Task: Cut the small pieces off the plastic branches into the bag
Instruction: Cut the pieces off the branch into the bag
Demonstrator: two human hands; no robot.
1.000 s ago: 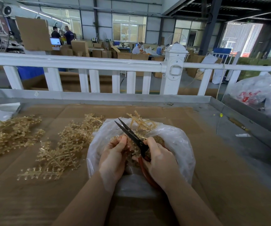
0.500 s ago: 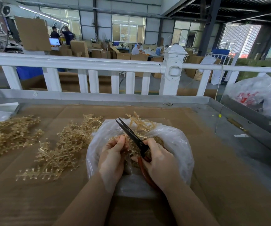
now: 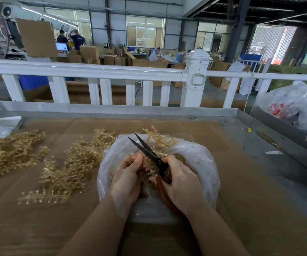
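Note:
A clear plastic bag [image 3: 200, 163] lies open on the cardboard-covered table, with small golden cut pieces inside it. Over the bag's mouth my left hand [image 3: 128, 180] pinches a golden plastic branch [image 3: 145, 169], mostly hidden by my fingers. My right hand [image 3: 180, 183] grips the red handles of black-bladed scissors [image 3: 145, 148], whose blades are parted and point up and away to the left. More golden offcuts [image 3: 158, 137] stick up at the bag's far rim.
Piles of golden plastic branches lie left of the bag [image 3: 71, 167] and at the far left [image 3: 6, 154]. A metal tray rim [image 3: 112, 109] and white railing [image 3: 93, 71] bound the far side. Plastic bags [image 3: 287, 104] sit at right.
The scissor blades have parted slightly wider. Both hands stay over the bag in nearly the same place.

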